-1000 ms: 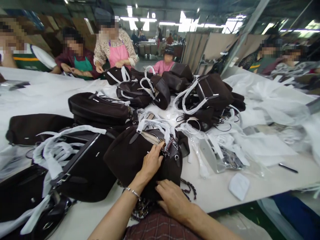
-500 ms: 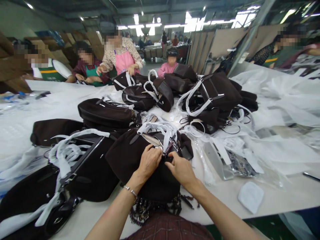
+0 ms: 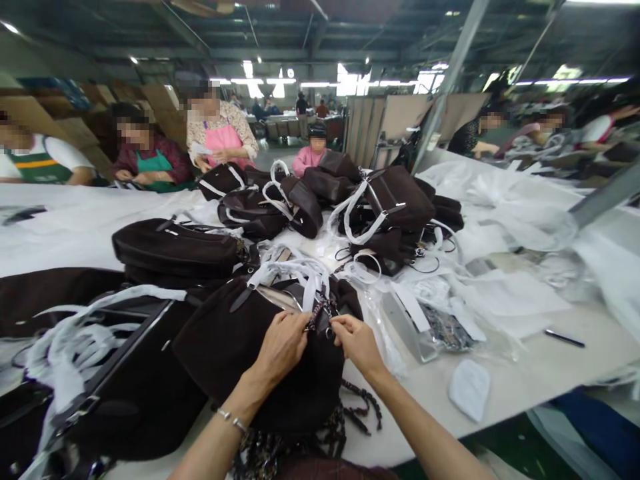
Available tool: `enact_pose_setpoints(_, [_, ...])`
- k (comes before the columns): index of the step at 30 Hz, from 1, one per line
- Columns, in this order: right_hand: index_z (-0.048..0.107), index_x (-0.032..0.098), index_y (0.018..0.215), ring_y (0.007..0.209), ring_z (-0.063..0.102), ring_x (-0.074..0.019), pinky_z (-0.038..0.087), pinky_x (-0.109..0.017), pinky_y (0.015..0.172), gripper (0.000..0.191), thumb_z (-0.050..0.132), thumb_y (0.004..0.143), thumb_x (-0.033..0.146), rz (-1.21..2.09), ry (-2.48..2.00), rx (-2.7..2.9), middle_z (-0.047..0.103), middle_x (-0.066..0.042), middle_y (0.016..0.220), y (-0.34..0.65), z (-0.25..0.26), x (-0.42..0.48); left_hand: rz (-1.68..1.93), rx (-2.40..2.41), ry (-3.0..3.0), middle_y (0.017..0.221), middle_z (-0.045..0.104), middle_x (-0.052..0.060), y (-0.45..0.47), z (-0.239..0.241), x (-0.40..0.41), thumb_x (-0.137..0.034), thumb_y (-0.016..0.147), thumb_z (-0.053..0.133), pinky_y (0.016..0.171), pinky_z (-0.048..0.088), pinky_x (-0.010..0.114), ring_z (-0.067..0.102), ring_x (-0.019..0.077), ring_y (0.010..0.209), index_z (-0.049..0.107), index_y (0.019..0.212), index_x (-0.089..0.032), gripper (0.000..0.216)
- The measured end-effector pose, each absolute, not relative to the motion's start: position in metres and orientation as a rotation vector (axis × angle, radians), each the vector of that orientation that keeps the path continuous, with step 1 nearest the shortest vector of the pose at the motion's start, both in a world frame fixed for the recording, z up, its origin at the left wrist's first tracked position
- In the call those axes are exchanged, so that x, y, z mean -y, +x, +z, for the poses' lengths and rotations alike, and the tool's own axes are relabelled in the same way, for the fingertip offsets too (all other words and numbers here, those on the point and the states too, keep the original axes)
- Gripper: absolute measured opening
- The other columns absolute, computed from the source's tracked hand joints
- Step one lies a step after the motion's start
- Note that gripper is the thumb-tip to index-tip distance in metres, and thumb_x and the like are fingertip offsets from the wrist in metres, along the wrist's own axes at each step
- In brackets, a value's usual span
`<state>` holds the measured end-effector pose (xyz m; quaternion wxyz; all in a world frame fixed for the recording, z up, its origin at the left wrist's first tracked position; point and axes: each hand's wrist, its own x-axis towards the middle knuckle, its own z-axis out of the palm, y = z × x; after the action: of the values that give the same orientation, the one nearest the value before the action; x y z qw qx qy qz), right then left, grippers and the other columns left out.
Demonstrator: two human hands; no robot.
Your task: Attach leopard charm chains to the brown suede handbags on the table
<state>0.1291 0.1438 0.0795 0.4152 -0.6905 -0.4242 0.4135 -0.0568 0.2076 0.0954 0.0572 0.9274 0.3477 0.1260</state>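
Observation:
A dark brown suede handbag (image 3: 235, 340) lies in front of me on the white table (image 3: 530, 367). Its handles are wrapped in white paper. My left hand (image 3: 280, 347) is closed, fingertips pinching the braided strap (image 3: 316, 313) at the bag's top edge. My right hand (image 3: 355, 341) is also closed in a pinch, on the metal ring where that strap meets the bag. A dark chain strap (image 3: 357, 407) trails from under the bag toward the table's near edge.
Several more brown bags with paper-wrapped handles are piled at the left (image 3: 175, 247) and the middle back (image 3: 395, 200). Clear plastic sleeves (image 3: 440, 327), a white pad (image 3: 470, 390) and a black pen (image 3: 564, 339) lie to the right. Other people work across the table.
My right hand came up from the bag's near side to the strap ring beside my left hand. Both hands now pinch at the strap fitting. The camera shifted slightly.

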Motion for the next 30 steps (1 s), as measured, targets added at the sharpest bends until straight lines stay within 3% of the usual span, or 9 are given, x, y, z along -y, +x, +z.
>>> enact_pose_setpoints(3, [0.070, 0.018, 0.102, 0.048, 0.054, -0.0109, 0.045, -0.022, 0.045, 0.034, 0.049, 0.086, 0.039, 0.967, -1.791, 1.170, 0.067, -0.001, 0.069, 0.142, 0.073, -0.148, 0.324, -0.934, 3.003, 0.113, 0.064, 0.008, -0.052, 0.104, -0.204, -0.009, 0.091, 0.043, 0.102, 0.043, 0.043, 0.057, 0.0243, 0.107, 0.048, 0.136, -0.026, 0.048])
enact_pose_setpoints(8, [0.073, 0.020, 0.095, 0.066, 0.065, -0.0141, 0.050, -0.025, 0.065, 0.026, 0.052, 0.084, 0.032, 0.874, -1.981, 1.303, 0.072, -0.002, 0.082, 0.188, 0.050, -0.126, 0.338, -0.883, 3.071, 0.126, 0.061, 0.014, -0.055, 0.107, -0.218, -0.006, 0.093, 0.036, 0.115, 0.032, 0.052, 0.049, 0.0292, 0.130, 0.064, 0.110, -0.017, 0.035])
enact_pose_setpoints(12, [0.073, 0.016, 0.094, 0.086, 0.067, -0.0205, 0.047, -0.031, 0.081, 0.026, 0.051, 0.085, 0.026, 0.764, -2.267, 1.320, 0.074, -0.008, 0.090, 0.247, 0.022, -0.089, 0.395, -0.663, 3.055, 0.137, 0.056, 0.014, -0.052, 0.110, -0.229, 0.000, 0.090, 0.032, 0.120, 0.023, 0.056, 0.032, 0.0278, 0.146, 0.063, 0.114, -0.014, 0.041])
enact_pose_setpoints(14, [0.072, 0.014, 0.091, 0.090, 0.067, -0.0231, 0.045, -0.033, 0.082, 0.022, 0.054, 0.084, 0.023, 0.748, -2.378, 1.340, 0.074, -0.010, 0.091, 0.269, 0.005, -0.074, 0.241, -0.605, 3.095, 0.123, 0.064, 0.016, -0.047, 0.117, -0.231, 0.000, 0.088, 0.032, 0.118, 0.027, 0.055, 0.041, 0.0293, 0.140, 0.066, 0.106, -0.011, 0.039])
enact_pose_setpoints(17, [0.070, 0.014, 0.092, 0.091, 0.066, -0.0247, 0.043, -0.032, 0.080, 0.018, 0.067, 0.077, 0.024, 0.745, -2.479, 1.381, 0.073, -0.012, 0.093, 0.282, -0.019, -0.062, -0.216, -0.766, 3.110, 0.089, 0.071, 0.019, -0.039, 0.128, -0.230, -0.002, 0.089, 0.032, 0.100, 0.046, 0.053, 0.067, 0.0317, 0.104, 0.067, 0.089, -0.009, 0.036])
enact_pose_setpoints(21, [0.064, 0.013, 0.100, 0.092, 0.064, -0.0252, 0.041, -0.030, 0.077, 0.030, 0.073, 0.074, 0.025, 0.705, -2.506, 1.394, 0.070, -0.014, 0.100, 0.282, -0.044, -0.060, -0.592, -1.275, 2.883, 0.076, 0.071, 0.018, -0.044, 0.137, -0.214, -0.018, 0.095, 0.039, 0.066, 0.054, 0.042, 0.071, 0.0335, 0.075, 0.063, 0.104, -0.007, 0.027])
enact_pose_setpoints(24, [0.063, 0.016, 0.096, 0.087, 0.064, -0.0229, 0.040, -0.029, 0.075, 0.021, 0.069, 0.078, 0.025, 0.712, -2.476, 1.374, 0.070, -0.010, 0.094, 0.288, -0.053, -0.060, -0.441, -1.473, 2.791, 0.097, 0.071, 0.016, -0.053, 0.140, -0.180, -0.031, 0.095, 0.049, 0.067, 0.054, 0.039, 0.071, 0.0307, 0.080, 0.054, 0.124, -0.013, 0.035])
enact_pose_setpoints(27, [0.064, 0.018, 0.090, 0.081, 0.063, -0.0210, 0.040, -0.028, 0.072, 0.014, 0.067, 0.080, 0.026, 0.748, -2.444, 1.342, 0.069, -0.005, 0.085, 0.296, -0.054, -0.057, 0.089, -1.459, 2.732, 0.124, 0.062, 0.013, -0.045, 0.136, -0.132, -0.028, 0.097, 0.047, 0.087, 0.052, 0.038, 0.065, 0.0262, 0.105, 0.050, 0.129, -0.021, 0.033])
enact_pose_setpoints(30, [0.063, 0.017, 0.093, 0.085, 0.064, -0.0239, 0.042, -0.031, 0.075, 0.018, 0.067, 0.079, 0.028, 0.742, -2.411, 1.337, 0.068, -0.008, 0.090, 0.299, -0.046, -0.054, 0.252, -1.130, 2.436, 0.107, 0.065, 0.004, -0.003, 0.114, -0.094, -0.027, 0.100, 0.040, 0.086, 0.051, 0.026, 0.065, 0.0157, 0.098, 0.058, 0.110, -0.025, 0.021])
